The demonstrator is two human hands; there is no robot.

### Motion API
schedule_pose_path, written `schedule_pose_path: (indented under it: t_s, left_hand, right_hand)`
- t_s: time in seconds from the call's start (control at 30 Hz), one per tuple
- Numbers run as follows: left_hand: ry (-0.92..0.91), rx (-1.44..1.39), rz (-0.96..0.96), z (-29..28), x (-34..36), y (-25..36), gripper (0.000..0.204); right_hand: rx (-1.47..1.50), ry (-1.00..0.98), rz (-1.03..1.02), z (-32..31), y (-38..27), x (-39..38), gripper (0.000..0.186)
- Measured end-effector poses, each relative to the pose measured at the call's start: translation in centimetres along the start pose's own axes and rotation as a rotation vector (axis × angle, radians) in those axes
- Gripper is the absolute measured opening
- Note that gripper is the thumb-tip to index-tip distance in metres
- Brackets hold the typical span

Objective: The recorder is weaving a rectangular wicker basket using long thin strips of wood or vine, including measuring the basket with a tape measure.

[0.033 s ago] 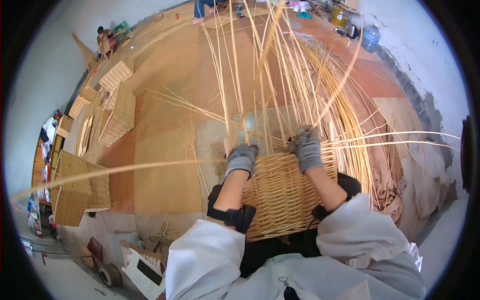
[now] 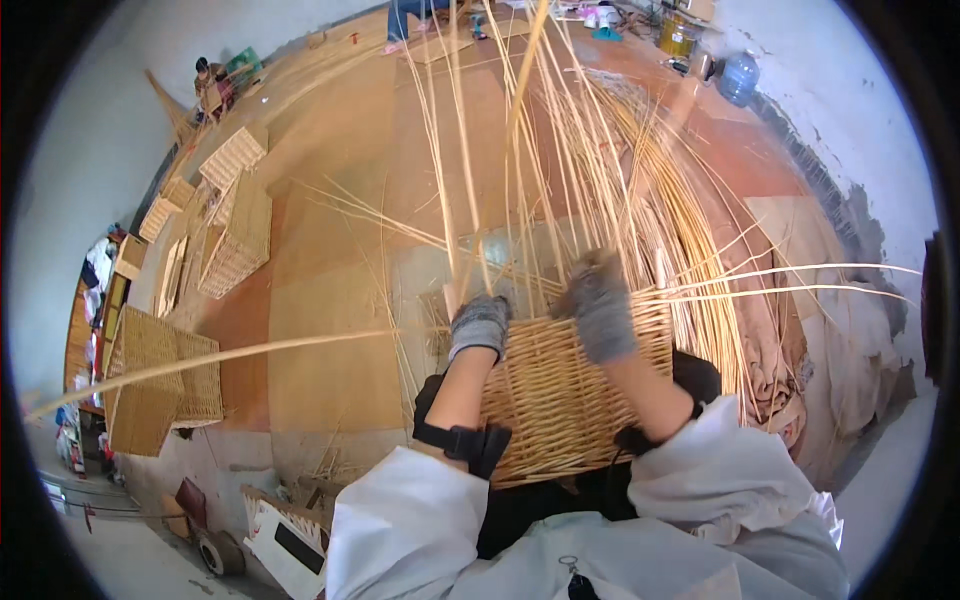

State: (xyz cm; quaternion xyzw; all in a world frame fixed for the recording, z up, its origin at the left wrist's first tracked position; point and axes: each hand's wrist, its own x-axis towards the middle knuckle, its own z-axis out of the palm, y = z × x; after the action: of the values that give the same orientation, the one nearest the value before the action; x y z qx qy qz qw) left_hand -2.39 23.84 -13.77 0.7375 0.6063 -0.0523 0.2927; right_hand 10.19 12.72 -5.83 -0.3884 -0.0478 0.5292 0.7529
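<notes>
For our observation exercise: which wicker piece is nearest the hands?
The wicker piece with left hand and right hand at its far edge; the baskets sit farther left.

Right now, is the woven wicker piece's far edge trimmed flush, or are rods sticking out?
Rods sticking out: long rods extend past the woven wicker piece, near the gloved left hand and right hand.

1 blue water jug, yellow container, pale wall

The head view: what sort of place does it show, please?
Probably a basket-weaving workshop: an apparently unfinished wicker piece sits close to the camera, a heap of long rods lies on the right, and woven boxes are on the left.
</notes>
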Motion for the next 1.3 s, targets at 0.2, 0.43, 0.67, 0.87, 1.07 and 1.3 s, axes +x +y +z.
schedule_pose_path:
  t_s: [0.2,0.43,0.67,0.87,1.07,1.3]
  left_hand:
    - [0.054,-0.134,-0.038,-0.9,-1.9,5.0,0.039]
    - [-0.257,-0.169,0.281,-1.6,-0.3,6.5,0.070]
    - [-0.100,-0.127,0.023,1.1,2.4,7.8,0.069]
    - [-0.251,-0.007,0.048,-1.1,1.0,7.9,0.069]
    - [-0.208,-0.140,-0.002,-0.6,0.3,9.8,0.069]
    - [0.289,-0.031,0.108,0.0,-1.8,15.1,0.061]
  right_hand:
    - [-0.313,-0.060,-0.314,-8.7,-1.2,5.4,0.007]
    - [-0.061,-0.031,-0.004,-13.2,-5.8,8.3,0.009]
    - [-1.826,-0.338,-0.633,1.3,-6.3,20.5,0.046]
    - [-1.623,-0.093,-0.783,-8.0,-4.1,22.2,0.058]
    - [-0.728,0.058,-0.584,-10.9,-7.7,7.1,0.053]
    - [-0.352,0.041,-0.345,-19.2,-11.3,10.1,0.022]
